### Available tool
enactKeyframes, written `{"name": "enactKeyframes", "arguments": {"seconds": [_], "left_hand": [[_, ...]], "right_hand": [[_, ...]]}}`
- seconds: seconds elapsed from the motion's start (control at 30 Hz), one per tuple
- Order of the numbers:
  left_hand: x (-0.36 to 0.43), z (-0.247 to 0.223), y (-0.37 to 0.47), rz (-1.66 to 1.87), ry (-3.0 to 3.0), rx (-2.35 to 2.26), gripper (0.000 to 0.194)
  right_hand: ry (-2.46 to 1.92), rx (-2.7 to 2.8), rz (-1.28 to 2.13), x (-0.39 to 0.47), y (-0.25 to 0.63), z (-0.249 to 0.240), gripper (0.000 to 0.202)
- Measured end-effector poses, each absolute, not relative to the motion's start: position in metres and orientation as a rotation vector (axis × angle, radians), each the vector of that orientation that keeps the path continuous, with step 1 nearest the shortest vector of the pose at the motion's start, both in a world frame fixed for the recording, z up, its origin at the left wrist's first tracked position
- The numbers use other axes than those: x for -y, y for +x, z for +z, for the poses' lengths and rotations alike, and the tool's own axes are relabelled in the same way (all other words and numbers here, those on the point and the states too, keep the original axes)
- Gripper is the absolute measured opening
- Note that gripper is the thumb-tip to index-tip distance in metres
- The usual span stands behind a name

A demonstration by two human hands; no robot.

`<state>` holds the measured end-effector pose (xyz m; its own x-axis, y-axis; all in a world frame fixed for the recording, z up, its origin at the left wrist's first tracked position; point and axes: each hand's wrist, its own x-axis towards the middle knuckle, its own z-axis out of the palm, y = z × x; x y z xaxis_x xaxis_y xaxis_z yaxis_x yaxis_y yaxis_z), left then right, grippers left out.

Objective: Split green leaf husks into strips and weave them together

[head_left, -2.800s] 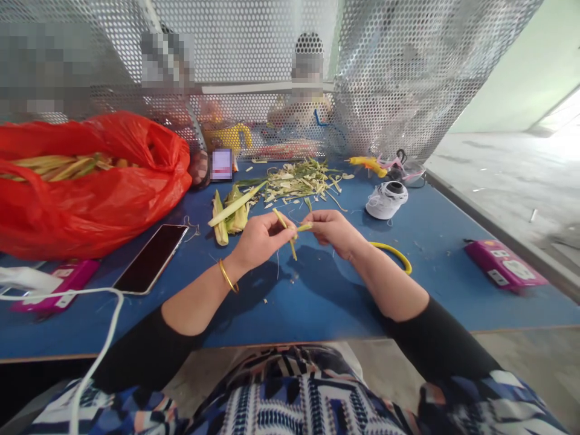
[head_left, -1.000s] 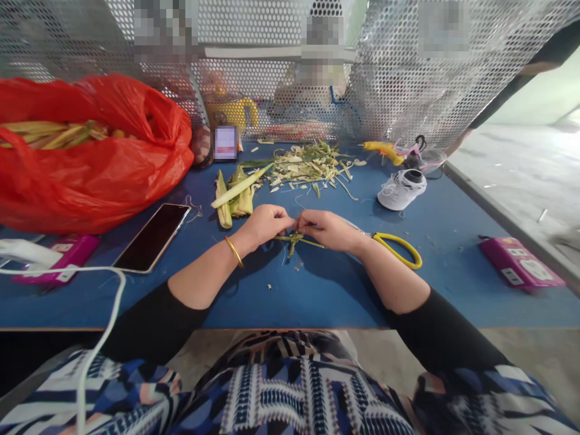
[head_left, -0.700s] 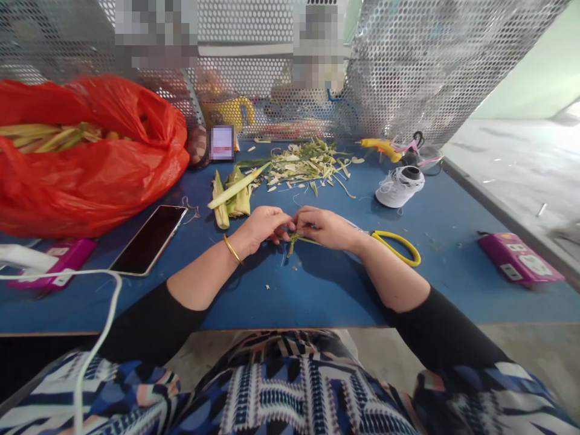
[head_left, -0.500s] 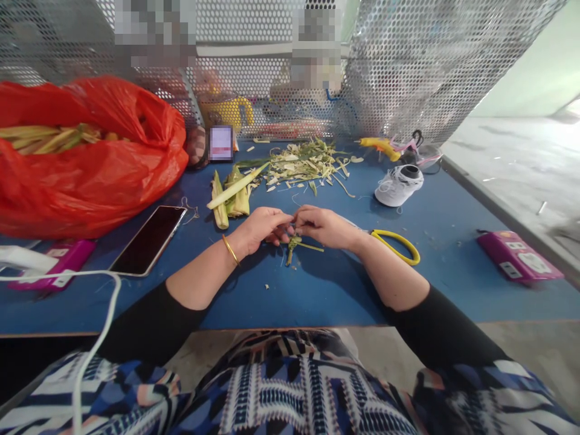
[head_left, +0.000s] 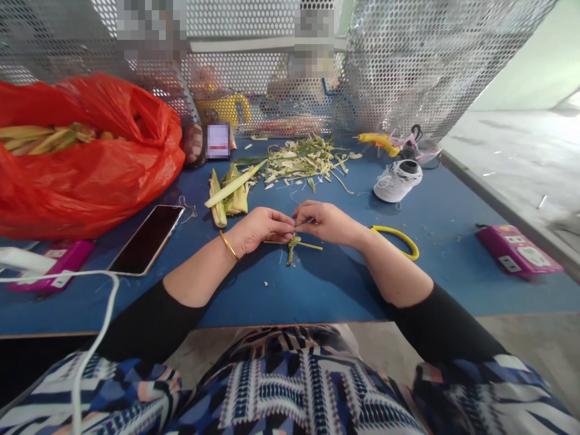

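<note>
Two hands meet over one small bundle of husk strips (head_left: 292,243), which sits right below the fingertips, on the body side; whether it lies flat on the table (head_left: 290,302) or is lifted a little, I cannot tell. On the left hand (head_left: 269,228), the thumb and fingers are drawn together, their tips at the bundle's upper end. On the right hand (head_left: 321,222), thumb and forefinger make a near-closed pinch just beside those tips — anything between them is too small to tell.

In the oldest view the left fingers gripped the strips up off the table and the right ones pinched a separate piece; now the pieces are joined, one end pointing toward the body and one strip sticking out below the right fingers. Half a second ago the lower left fingers were curled; now they are straighter, and a strip end shows beneath them. The right hand has risen slightly, and its wrist hides the metal that showed next to the yellow handle (head_left: 410,244), so only the loop is seen.

Beyond the fingers lie a heap of scraps (head_left: 303,160) and, to the left, thick husks (head_left: 233,196) — both unchanged. A spool of white thread (head_left: 399,181) stands beyond the right fingers.
</note>
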<state>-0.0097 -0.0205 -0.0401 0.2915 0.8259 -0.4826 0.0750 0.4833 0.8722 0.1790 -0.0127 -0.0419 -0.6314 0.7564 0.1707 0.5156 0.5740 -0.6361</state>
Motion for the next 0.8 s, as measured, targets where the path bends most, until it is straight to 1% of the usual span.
{"name": "enactKeyframes", "arguments": {"seconds": [0.13,0.23,0.33,0.43,0.57,0.67,0.8], "left_hand": [[0.021,-0.040,-0.008,0.624,0.952,-1.199,0.020],[0.022,-0.041,-0.007,0.626,0.965,-1.202,0.022],[0.022,-0.043,-0.007,0.618,0.998,-1.191,0.020],[0.021,-0.044,-0.008,0.598,1.036,-1.162,0.020],[0.021,-0.046,-0.007,0.605,1.084,-1.128,0.020],[0.022,-0.046,-0.007,0.628,1.126,-1.130,0.019],[0.022,-0.044,-0.008,0.614,1.147,-1.105,0.021]], "right_hand": [[-1.094,2.345,0.685,0.015,0.179,-0.036,0.005],[-1.173,2.304,0.745,0.018,0.176,-0.034,0.011],[-1.282,2.132,0.957,0.022,0.170,-0.036,0.015],[-1.349,1.832,1.226,0.025,0.162,-0.041,0.018],[-1.213,1.599,1.408,0.025,0.156,-0.043,0.015],[-1.078,1.569,1.374,0.022,0.159,-0.039,0.007],[-1.073,1.609,1.235,0.013,0.172,-0.037,0.012]]}}
